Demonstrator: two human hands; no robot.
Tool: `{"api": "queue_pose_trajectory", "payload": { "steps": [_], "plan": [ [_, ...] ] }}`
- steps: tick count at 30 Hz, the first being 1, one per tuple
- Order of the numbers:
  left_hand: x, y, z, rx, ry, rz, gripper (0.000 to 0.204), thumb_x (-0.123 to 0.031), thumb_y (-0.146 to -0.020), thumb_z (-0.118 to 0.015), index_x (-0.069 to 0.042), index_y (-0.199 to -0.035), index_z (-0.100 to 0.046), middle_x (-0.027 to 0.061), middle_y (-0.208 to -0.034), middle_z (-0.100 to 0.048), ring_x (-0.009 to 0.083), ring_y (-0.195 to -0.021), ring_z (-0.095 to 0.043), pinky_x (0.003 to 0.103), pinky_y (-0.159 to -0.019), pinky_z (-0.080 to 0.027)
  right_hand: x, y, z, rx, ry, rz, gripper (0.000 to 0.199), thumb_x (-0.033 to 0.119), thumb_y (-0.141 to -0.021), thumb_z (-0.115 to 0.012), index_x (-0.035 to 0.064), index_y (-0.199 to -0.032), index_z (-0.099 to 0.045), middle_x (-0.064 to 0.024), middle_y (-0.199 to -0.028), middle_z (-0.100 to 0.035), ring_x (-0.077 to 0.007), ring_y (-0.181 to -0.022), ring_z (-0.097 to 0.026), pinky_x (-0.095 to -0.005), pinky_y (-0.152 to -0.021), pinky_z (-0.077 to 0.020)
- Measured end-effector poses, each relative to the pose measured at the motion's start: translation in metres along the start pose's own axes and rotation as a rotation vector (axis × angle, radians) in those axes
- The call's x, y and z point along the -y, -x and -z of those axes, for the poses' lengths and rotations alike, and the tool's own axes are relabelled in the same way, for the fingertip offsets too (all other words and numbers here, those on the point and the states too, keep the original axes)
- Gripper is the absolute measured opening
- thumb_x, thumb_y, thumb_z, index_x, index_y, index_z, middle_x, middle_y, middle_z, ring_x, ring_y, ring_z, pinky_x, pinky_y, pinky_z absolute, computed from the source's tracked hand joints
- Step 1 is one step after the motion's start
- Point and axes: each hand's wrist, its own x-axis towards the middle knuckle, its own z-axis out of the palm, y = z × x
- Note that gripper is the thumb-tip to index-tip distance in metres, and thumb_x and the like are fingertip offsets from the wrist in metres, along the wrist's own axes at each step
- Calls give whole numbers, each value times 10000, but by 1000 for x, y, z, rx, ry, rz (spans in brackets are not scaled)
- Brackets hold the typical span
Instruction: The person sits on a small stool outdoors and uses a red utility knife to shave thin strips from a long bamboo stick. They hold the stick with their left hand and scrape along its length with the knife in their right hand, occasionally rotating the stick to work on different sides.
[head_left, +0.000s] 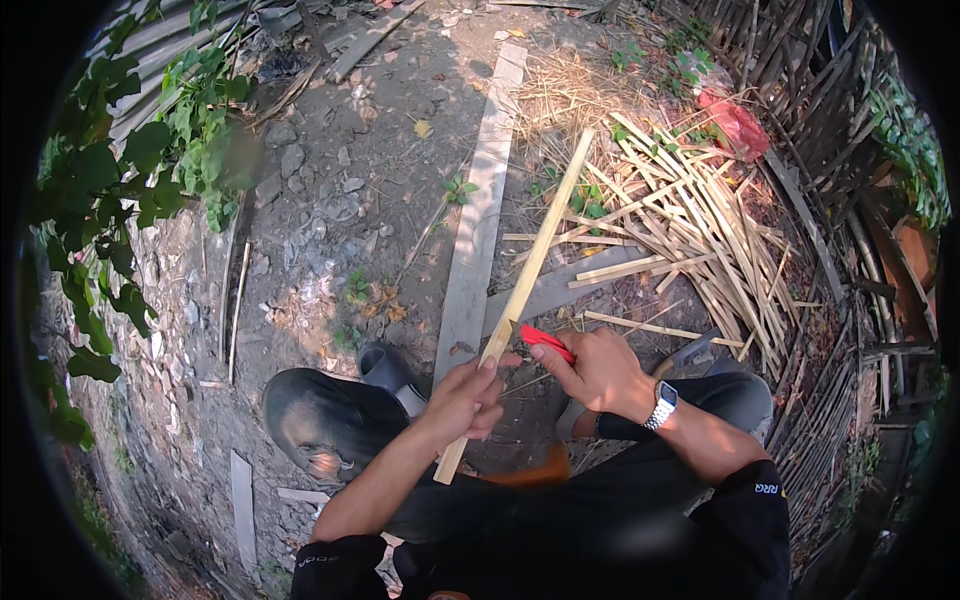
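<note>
Pale lettering (766, 489) marks the dark sleeves (742, 522). The left hand (465, 402) is closed around the lower part of a wooden strip (540, 245), which slants outward above the ground (400, 190); the right hand (602, 370), turned inward, grips a red cutter (549, 343), its blade (515, 326) at the strip's edge.
</note>
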Motion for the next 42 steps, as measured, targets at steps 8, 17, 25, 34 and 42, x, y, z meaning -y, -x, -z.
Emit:
{"api": "queue_pose_trajectory", "payload": {
  "steps": [8,17,25,34,42],
  "plan": [
    [-2,-3,-14,-36,-31,-11,385,-391,-1118,-405,-140,-1397,-491,-47,-687,-301,60,-467,-265,252,-410,-216,-13,1,-17,12,-1,37,492,452,-1006,-590,22,-780,-671,-215,-551,-567,-446,-566,-602,-498,-538,-474],
    [-6,10,3,-73,-167,-74,380,-360,-1119,-411,-120,-1407,-476,-41,-689,-289,52,-467,-249,244,-406,-213,-9,-23,-21,-31,220,123,569,541,-995,-559,35,-764,-676,-211,-563,-606,-430,-573,-638,-510,-561,-512],
    [22,116,11,-5,-244,25,434,-311,-1112,-446,-67,-1471,-460,-24,-686,-311,60,-466,-275,232,-412,-241,-122,-87,97,-312,404,-357,755,595,-1045,-392,-29,-753,-698,-263,-700,-673,-426,-708,-697,-500,-662,-559],
    [38,135,53,-171,-143,-345,499,-260,-1127,-375,-189,-1589,-203,-16,-647,-322,71,-427,-297,244,-373,-318,-28,-75,78,-328,210,-25,561,493,-1022,-552,-21,-815,-639,-230,-641,-603,-435,-648,-619,-505,-643,-476],
    [-28,66,43,-123,-256,-512,392,-206,-1059,-434,-85,-1431,-419,46,-737,-496,65,-465,-364,224,-381,-260,60,-70,44,-89,337,347,487,435,-1028,-521,7,-844,-664,-233,-619,-603,-439,-625,-629,-526,-633,-477]
  ]
}}
